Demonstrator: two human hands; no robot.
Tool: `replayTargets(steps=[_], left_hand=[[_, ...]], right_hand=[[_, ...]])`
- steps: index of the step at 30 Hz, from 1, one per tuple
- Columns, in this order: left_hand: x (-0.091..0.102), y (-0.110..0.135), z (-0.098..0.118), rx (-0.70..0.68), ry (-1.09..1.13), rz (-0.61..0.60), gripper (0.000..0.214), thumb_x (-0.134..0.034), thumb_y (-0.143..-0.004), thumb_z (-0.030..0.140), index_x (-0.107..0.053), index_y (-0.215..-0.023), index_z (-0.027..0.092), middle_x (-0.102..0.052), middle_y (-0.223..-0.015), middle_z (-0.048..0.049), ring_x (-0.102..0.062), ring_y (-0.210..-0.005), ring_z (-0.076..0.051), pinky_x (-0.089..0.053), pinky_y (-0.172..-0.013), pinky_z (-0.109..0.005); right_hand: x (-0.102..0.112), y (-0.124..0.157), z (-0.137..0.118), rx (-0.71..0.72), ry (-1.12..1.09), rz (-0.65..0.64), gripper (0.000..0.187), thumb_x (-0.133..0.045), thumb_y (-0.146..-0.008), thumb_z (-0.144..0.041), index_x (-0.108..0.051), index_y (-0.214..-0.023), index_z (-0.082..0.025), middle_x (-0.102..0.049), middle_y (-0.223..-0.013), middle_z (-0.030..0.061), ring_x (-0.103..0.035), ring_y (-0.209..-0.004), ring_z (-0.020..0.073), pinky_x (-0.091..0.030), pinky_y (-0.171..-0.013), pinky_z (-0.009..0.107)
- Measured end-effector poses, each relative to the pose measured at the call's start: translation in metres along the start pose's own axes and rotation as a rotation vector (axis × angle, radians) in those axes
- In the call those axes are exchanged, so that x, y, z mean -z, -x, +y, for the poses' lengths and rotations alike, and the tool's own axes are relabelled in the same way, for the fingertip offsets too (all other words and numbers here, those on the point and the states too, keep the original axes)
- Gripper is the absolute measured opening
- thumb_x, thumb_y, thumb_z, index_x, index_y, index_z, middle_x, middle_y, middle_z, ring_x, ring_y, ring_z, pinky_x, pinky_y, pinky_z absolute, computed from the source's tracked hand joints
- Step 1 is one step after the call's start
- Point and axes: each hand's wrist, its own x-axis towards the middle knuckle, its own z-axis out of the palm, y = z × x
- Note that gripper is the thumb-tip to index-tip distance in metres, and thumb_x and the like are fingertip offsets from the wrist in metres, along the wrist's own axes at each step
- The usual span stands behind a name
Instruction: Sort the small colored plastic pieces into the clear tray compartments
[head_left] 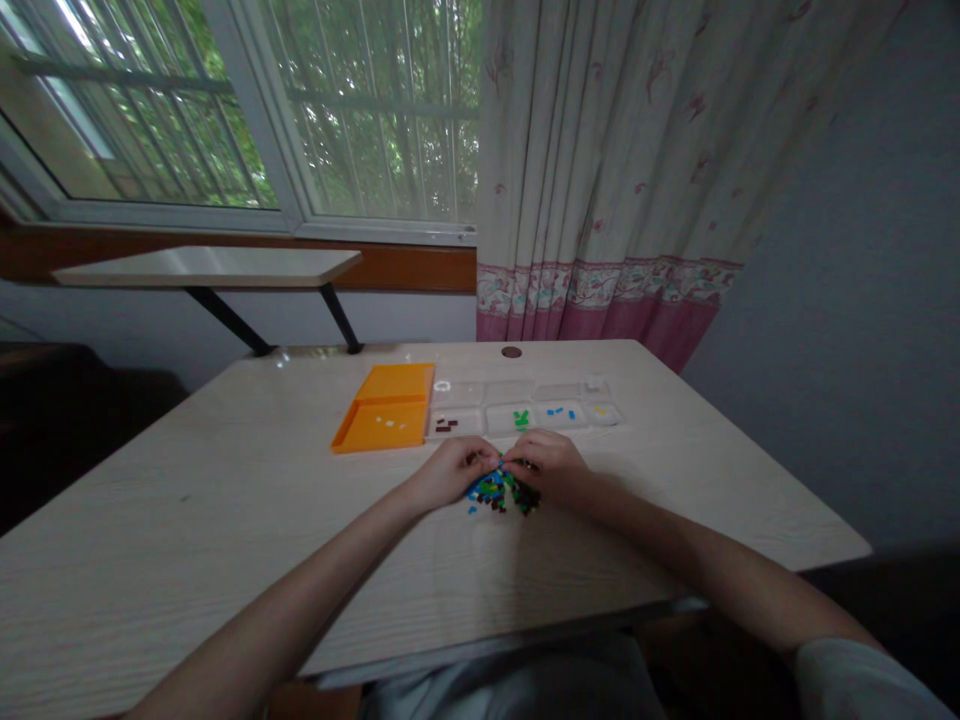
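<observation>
My left hand and my right hand meet fingertip to fingertip above a heap of small plastic bricks. Both hands are closed in a pinch, and a tiny bluish brick shows between the fingertips. Blue, green and dark brown pieces make up most of the heap, which my fingers partly cover. Just beyond the hands lies a clear compartment tray. Its near row holds brown bricks, green bricks, blue bricks and yellow bricks in separate compartments.
Left of the tray, an orange lidded case lies opened with several white pieces in its near part. A raised shelf on black legs stands at the table's back left. Behind are a window and a curtain.
</observation>
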Motion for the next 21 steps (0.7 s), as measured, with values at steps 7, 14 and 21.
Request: replayTargets(steps=[7, 14, 21], left_hand=[[0.005, 0.002, 0.004, -0.032, -0.108, 0.008, 0.023, -0.048, -0.082, 0.029, -0.063, -0.083, 0.011, -0.064, -0.078, -0.0053, -0.056, -0.071, -0.013, -0.043, -0.065, -0.023], [0.016, 0.009, 0.006, -0.117, -0.512, -0.06, 0.021, -0.041, -0.086, 0.024, -0.061, -0.086, 0.016, -0.063, -0.087, -0.0054, -0.056, -0.082, -0.015, -0.042, -0.075, -0.025], [0.022, 0.012, 0.009, -0.12, -0.716, -0.061, 0.023, -0.036, -0.088, 0.026, -0.058, -0.087, 0.018, -0.06, -0.087, -0.0048, -0.057, -0.081, -0.015, -0.042, -0.07, -0.023]], right_hand=[[0.002, 0.0, 0.004, 0.037, 0.009, 0.04, 0.013, -0.053, -0.082, -0.027, -0.063, -0.078, -0.02, -0.064, -0.074, 0.0033, -0.058, -0.07, 0.0129, -0.045, -0.065, 0.023], [0.026, -0.002, 0.019, -0.004, 0.003, 0.251, 0.011, -0.056, -0.08, -0.027, -0.065, -0.077, -0.021, -0.065, -0.072, 0.0036, -0.059, -0.069, 0.0133, -0.048, -0.064, 0.025], [0.041, -0.002, 0.024, -0.025, 0.013, 0.364, 0.008, -0.058, -0.078, -0.023, -0.065, -0.077, -0.02, -0.065, -0.072, 0.004, -0.059, -0.065, 0.0132, -0.049, -0.057, 0.025]])
